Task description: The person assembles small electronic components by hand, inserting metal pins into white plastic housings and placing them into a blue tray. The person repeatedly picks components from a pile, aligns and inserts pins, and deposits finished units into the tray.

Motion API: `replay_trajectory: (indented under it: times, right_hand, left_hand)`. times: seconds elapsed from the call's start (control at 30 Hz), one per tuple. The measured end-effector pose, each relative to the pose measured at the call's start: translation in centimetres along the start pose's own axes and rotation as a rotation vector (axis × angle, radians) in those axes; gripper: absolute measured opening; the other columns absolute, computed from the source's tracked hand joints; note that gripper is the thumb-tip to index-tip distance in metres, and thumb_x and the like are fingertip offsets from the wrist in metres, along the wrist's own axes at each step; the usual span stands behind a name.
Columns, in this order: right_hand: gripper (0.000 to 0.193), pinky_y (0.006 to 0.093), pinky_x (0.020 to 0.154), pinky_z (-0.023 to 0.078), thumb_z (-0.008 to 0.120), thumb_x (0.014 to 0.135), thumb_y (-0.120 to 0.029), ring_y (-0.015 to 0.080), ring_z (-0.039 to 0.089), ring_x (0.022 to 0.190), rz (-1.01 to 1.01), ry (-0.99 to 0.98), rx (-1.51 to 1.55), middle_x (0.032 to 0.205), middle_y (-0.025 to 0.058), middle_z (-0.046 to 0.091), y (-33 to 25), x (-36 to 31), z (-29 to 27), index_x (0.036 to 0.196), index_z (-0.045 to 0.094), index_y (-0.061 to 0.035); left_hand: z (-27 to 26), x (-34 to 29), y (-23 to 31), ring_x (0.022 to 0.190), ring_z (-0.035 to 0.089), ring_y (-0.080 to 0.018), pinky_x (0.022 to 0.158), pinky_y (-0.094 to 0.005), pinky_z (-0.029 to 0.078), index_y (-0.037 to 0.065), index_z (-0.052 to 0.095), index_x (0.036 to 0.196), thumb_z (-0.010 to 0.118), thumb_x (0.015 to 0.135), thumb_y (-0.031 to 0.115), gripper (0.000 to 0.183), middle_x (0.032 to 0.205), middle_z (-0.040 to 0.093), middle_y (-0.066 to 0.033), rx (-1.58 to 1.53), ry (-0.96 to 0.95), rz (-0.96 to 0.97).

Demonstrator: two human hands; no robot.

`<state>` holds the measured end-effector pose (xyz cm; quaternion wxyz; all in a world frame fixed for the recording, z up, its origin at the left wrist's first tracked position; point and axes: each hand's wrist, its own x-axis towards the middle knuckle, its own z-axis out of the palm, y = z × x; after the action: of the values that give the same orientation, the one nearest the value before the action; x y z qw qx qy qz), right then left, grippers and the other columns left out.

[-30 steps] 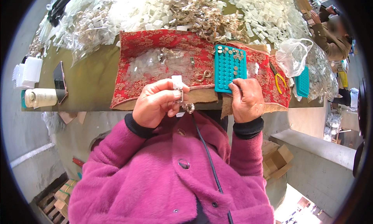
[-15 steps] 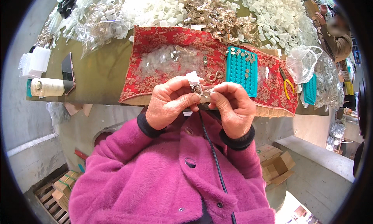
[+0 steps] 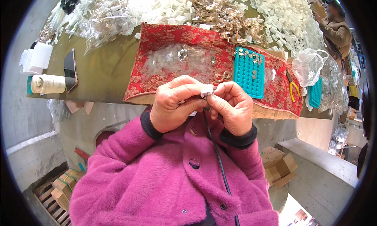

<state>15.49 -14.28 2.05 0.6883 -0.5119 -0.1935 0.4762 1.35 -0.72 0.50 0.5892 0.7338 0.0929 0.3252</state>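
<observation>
In front of my chest, both hands meet over a small white piece (image 3: 207,91), too small to name closely. My left hand (image 3: 172,104) is closed on it, pinching between thumb and fingers. My right hand (image 3: 235,107) is closed too, its thumb and fingertips pressed against the piece's right side. Its underside is hidden by my fingers. Just beyond the hands lies a red patterned cloth (image 3: 157,34) bearing a heap of clear plastic bits (image 3: 169,60) and a small loop of tan cord (image 3: 222,76). To the right stands a teal tray (image 3: 245,86) with several round metal pieces in its cups.
Yellow-handled pliers (image 3: 294,91) rest at the cloth's right end, near a clear bag (image 3: 310,65). White pieces (image 3: 288,24) and brownish ones (image 3: 220,14) are heaped at the back. On the left are a phone (image 3: 70,71) and a bottle (image 3: 51,84). A person (image 3: 335,31) is at the far right.
The white piece has tipped down and lies lower between my fingers; its metallic part is now covered. My right hand has come closer to my left.
</observation>
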Motion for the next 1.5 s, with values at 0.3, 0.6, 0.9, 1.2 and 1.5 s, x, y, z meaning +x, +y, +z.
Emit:
replay_trajectory:
  times: [0.3, 0.6, 0.9, 1.2, 1.5]
  right_hand:
    - [0.016, 0.0205, 0.057, 0.05, 0.075, 0.097, -0.001, 0.0066, 0.063, 0.067, 0.0, 0.028, -0.096, 0.086, 0.0047, 0.071, 0.2, -0.8, 0.8, 0.107, 0.063, -0.001]
    - [0.023, 0.0267, 0.078, 0.055, 0.073, 0.101, -0.012, 0.0115, 0.067, 0.085, -0.67, 0.132, -0.754, 0.099, 0.0037, 0.07, 1.6, 0.4, 0.8, 0.117, 0.063, 0.0012]
    - [0.027, 0.0213, 0.066, 0.049, 0.058, 0.112, -0.026, 0.0047, 0.057, 0.07, 0.009, -0.184, -0.153, 0.08, -0.0019, 0.064, 1.6, -0.6, 0.6, 0.11, 0.068, -0.0007]
    - [0.024, 0.0222, 0.064, 0.048, 0.064, 0.109, -0.024, 0.0048, 0.057, 0.068, 0.014, -0.177, -0.165, 0.08, -0.0016, 0.066, 1.7, -0.4, 0.1, 0.103, 0.072, -0.0015]
    - [0.026, 0.0252, 0.065, 0.052, 0.066, 0.108, -0.026, 0.0069, 0.058, 0.067, -0.166, -0.136, -0.37, 0.077, -0.0009, 0.065, 1.9, -0.2, 0.1, 0.101, 0.073, -0.002]
  left_hand:
    - [-1.3, 0.1, 0.1, 0.077, 0.068, -0.0154, 0.065, -0.0297, 0.054, -0.002, 0.075, 0.107, 0.079, 0.085, 0.0, 0.022, 0.092, 0.068, -0.01, 0.017, -0.095, -0.076]
    - [-0.9, -0.7, 0.6, 0.078, 0.067, -0.0071, 0.065, -0.0227, 0.058, 0.001, 0.068, 0.122, 0.072, 0.1, 0.003, 0.023, 0.098, 0.071, -0.0022, -0.534, -0.046, -0.495]
    - [-0.6, -0.2, -0.3, 0.086, 0.068, -0.0115, 0.071, -0.0235, 0.059, -0.001, 0.072, 0.124, 0.08, 0.088, -0.006, 0.037, 0.111, 0.063, -0.0047, -0.404, -0.015, -0.085]
    - [-1.4, -0.7, -0.7, 0.08, 0.071, -0.0164, 0.061, -0.0243, 0.058, -0.001, 0.069, 0.121, 0.078, 0.089, -0.005, 0.034, 0.115, 0.075, -0.0187, -0.859, 0.017, -0.477]
    - [-2.1, -0.2, -0.6, 0.088, 0.075, -0.0208, 0.067, -0.0299, 0.063, 0.001, 0.072, 0.112, 0.081, 0.084, -0.009, 0.031, 0.108, 0.076, -0.0174, -0.701, 0.024, -0.373]
